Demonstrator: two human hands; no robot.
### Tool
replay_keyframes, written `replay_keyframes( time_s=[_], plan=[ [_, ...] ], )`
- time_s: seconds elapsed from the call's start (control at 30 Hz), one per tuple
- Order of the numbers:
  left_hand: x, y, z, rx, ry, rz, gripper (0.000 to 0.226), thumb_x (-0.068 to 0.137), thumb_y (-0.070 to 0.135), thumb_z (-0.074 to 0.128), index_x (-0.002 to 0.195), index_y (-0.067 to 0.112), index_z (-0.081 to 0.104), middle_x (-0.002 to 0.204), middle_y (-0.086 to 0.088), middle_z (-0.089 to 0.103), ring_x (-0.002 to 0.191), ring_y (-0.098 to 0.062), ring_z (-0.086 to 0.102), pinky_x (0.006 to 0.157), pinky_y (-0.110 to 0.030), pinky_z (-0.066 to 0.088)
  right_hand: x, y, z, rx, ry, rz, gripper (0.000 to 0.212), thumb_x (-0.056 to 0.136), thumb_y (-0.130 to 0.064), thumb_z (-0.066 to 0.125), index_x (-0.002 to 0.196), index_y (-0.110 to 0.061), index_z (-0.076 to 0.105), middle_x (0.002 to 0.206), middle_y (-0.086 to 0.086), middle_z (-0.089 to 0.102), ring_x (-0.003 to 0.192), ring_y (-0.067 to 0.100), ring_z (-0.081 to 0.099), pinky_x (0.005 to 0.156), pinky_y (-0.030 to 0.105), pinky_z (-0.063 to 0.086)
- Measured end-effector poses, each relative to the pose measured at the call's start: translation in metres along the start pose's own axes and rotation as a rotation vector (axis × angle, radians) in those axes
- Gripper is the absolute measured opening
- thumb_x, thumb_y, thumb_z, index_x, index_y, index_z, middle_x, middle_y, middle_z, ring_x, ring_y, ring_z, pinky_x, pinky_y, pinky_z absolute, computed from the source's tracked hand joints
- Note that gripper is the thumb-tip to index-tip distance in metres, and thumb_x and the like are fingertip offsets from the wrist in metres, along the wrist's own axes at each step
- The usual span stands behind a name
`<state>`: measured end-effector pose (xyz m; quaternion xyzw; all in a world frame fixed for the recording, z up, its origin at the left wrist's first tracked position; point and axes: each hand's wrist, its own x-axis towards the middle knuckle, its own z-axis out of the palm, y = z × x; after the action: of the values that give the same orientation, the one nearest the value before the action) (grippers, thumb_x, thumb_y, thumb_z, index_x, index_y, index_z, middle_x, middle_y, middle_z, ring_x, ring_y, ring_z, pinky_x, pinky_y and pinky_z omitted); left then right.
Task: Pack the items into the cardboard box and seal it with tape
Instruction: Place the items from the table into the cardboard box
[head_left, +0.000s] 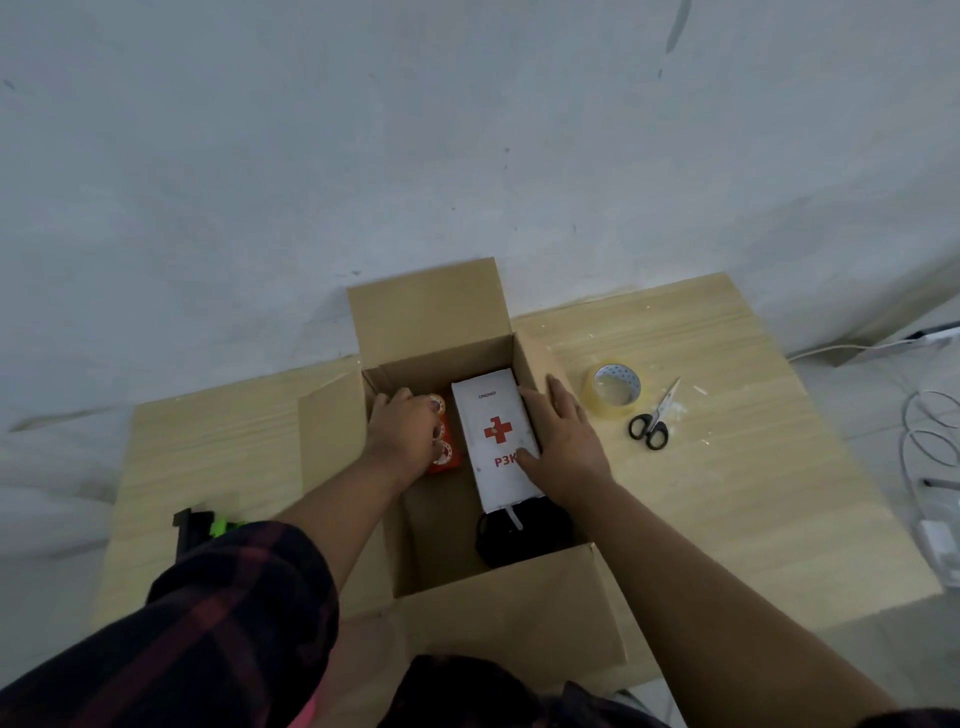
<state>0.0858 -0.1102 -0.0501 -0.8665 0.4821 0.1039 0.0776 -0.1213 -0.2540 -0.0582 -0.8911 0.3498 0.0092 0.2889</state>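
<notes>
An open cardboard box (441, 312) stands on a light wooden table with its flaps spread. Inside lies a white first-aid box (491, 415) with a red cross. My right hand (563, 441) rests on its right side, thumb on the top face. My left hand (402, 431) is inside the box at the left, fingers curled round an orange pack (447, 462) with round white-and-red ends. A black item (519, 540) lies at the box's near end, under the white box.
A roll of clear tape (613, 389) and black-handled scissors (652, 421) lie on the table (727, 467) right of the box. A black and green object (202, 527) sits at the table's near left. White cables (930, 431) run along the floor at right.
</notes>
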Motion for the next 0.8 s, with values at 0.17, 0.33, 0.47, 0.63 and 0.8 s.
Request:
replay_keyframes(
  time_s=[0.17, 0.33, 0.47, 0.63, 0.8],
  plan=[
    [0.026, 0.014, 0.007, 0.045, -0.083, -0.007, 0.022, 0.088, 0.043, 0.078, 0.100, 0.028, 0.067, 0.107, 0.003, 0.069, 0.112, -0.023, 0.054, 0.100, -0.045, 0.037, 0.003, 0.003, 0.000, 0.004, 0.012, -0.009, 0.085, 0.093, -0.042, 0.069, 0.162, -0.043, 0.020, 0.177, -0.002, 0.005, 0.162, 0.027, 0.014, 0.118, 0.052, 0.044],
    [0.047, 0.018, 0.025, 0.040, -0.124, 0.014, 0.021, 0.088, 0.036, 0.079, 0.107, 0.030, 0.072, 0.115, 0.006, 0.071, 0.114, -0.022, 0.054, 0.102, -0.045, 0.036, 0.004, 0.000, 0.000, 0.007, 0.023, -0.007, 0.082, 0.095, -0.043, 0.067, 0.162, -0.040, 0.021, 0.178, -0.002, 0.005, 0.162, 0.026, 0.013, 0.118, 0.050, 0.043],
    [0.057, 0.016, 0.033, 0.021, -0.133, 0.022, 0.027, 0.085, 0.038, 0.081, 0.110, 0.032, 0.075, 0.115, 0.009, 0.073, 0.114, -0.021, 0.056, 0.102, -0.045, 0.037, 0.004, 0.000, 0.000, 0.016, 0.033, -0.010, 0.080, 0.094, -0.041, 0.069, 0.161, -0.041, 0.023, 0.177, -0.003, 0.005, 0.162, 0.025, 0.014, 0.115, 0.050, 0.047],
    [0.059, 0.010, 0.037, -0.168, -0.118, -0.004, 0.013, 0.089, 0.023, 0.077, 0.098, 0.033, 0.077, 0.104, 0.005, 0.075, 0.096, -0.017, 0.067, 0.078, -0.033, 0.052, 0.004, -0.003, 0.000, 0.018, 0.027, 0.000, 0.078, 0.093, -0.040, 0.071, 0.157, -0.042, 0.026, 0.177, -0.005, 0.004, 0.161, 0.025, 0.016, 0.113, 0.049, 0.049],
    [0.055, 0.007, 0.031, -0.381, -0.114, -0.017, 0.012, 0.089, 0.015, 0.077, 0.091, 0.026, 0.073, 0.098, 0.004, 0.074, 0.084, -0.015, 0.068, 0.073, -0.036, 0.060, 0.003, -0.005, -0.002, 0.025, 0.039, -0.002, 0.073, 0.093, -0.038, 0.072, 0.153, -0.041, 0.030, 0.176, -0.005, 0.007, 0.160, 0.026, 0.019, 0.109, 0.050, 0.053]
  ],
)
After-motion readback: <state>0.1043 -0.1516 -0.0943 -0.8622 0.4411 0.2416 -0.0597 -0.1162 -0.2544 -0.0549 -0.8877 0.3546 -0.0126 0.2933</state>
